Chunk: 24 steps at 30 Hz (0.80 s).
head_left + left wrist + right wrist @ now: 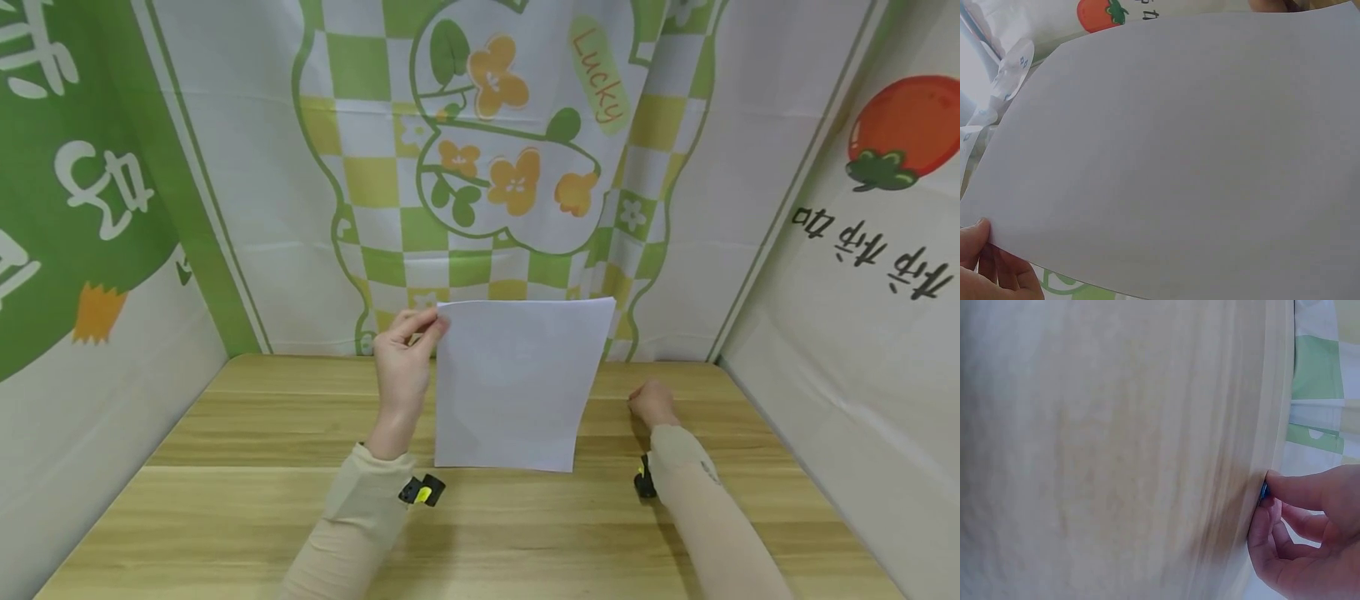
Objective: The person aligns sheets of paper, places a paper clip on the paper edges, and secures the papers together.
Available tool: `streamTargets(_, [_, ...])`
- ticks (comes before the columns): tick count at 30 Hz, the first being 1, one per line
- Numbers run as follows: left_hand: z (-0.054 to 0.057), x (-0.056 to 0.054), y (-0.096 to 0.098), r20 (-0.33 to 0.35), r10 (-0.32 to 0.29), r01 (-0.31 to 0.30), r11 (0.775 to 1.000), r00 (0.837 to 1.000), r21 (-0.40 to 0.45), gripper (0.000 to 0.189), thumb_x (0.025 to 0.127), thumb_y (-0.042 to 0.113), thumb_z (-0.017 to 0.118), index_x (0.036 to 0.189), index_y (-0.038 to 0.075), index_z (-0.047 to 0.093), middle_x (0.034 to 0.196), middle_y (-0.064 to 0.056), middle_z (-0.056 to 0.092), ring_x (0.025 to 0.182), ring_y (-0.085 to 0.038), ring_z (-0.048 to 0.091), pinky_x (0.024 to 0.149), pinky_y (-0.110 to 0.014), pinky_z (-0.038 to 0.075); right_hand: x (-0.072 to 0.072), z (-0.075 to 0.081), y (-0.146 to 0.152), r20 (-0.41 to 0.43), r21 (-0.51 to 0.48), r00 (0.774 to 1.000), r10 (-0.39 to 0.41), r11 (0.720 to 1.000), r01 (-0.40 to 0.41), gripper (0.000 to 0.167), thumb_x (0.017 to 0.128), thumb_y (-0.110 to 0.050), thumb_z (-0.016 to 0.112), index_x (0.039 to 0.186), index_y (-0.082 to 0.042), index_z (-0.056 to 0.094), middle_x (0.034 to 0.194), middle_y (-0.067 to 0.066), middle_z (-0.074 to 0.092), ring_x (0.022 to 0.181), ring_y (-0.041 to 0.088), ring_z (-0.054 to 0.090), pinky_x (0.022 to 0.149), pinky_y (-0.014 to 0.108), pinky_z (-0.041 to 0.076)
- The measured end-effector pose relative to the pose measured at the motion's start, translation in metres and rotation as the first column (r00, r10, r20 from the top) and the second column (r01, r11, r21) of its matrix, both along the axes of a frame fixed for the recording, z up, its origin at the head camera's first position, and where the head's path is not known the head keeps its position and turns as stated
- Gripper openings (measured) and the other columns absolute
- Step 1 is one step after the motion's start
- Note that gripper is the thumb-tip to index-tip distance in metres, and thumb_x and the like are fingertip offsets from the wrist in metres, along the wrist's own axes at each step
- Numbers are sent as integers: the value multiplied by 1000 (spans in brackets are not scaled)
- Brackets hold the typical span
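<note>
A blank white sheet of paper (517, 387) hangs upright over the table in the head view. My left hand (403, 367) pinches its upper left corner between thumb and fingers. In the left wrist view the sheet fills most of the picture, curving slightly. To the right of the paper, my right hand (655, 403) is low at the table's far right part. The right wrist view shows its thumb and fingertips pinching a small blue object (1264, 491) close to the tabletop; the fingers hide most of it, and I cannot tell its kind.
The wood-grain table (225, 500) stretches under both arms. A checkered curtain (375, 179) with flowers hangs behind its far edge. Printed cloth walls stand at both sides, the right one bearing a red tomato picture (903, 125). Each wrist carries a black strap.
</note>
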<state>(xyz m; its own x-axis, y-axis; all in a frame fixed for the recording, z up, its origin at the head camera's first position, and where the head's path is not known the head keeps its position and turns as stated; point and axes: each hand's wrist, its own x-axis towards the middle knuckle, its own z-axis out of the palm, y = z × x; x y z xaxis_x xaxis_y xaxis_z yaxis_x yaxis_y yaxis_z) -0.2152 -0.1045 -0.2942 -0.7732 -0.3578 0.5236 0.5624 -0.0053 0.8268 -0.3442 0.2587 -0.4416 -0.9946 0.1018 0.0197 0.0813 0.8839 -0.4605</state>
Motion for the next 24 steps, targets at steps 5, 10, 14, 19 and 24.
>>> streamTargets(5, [-1,0,-1,4,0,0,1000,1000,-2,17,82,-2,70,96,-12,69,77,9,61,77,-5,56,69,-14,46,1,0,0,7,20,1000,17,1000,-17,21,79,-3,60,94,9,70,102,25,67,101,42,59,89,45,49])
streamTargets(10, [0,1,-1,5,5,-5,1000,1000,-4,17,82,-2,70,96,-12,69,77,9,61,77,-4,55,69,-14,47,1,1,-1,27,22,999,18,1000,-19,22,81,-3,58,96,8,70,105,25,66,104,43,58,91,46,48])
streamTargets(14, [0,2,-1,2,7,-7,1000,1000,-2,17,82,-3,70,96,-12,69,77,8,61,77,-5,56,69,-13,47,2,0,-1,30,34,999,19,999,-20,23,80,-4,58,96,7,70,106,25,66,104,43,57,91,46,47])
streamTargets(19, [-1,2,-1,9,2,-2,1000,1000,-8,17,82,-2,69,96,-12,69,78,8,61,77,-5,56,69,-14,47,3,0,-1,45,37,999,13,999,-15,25,82,-4,56,99,8,69,109,26,65,104,43,57,91,46,48])
streamTargets(24, [1,3,-1,11,5,-5,1000,1000,-13,17,83,-2,69,96,-12,69,76,9,61,77,-4,55,70,-14,47,5,2,-2,73,30,997,15,999,-17,27,85,-4,53,105,9,66,114,27,62,107,44,56,90,46,49])
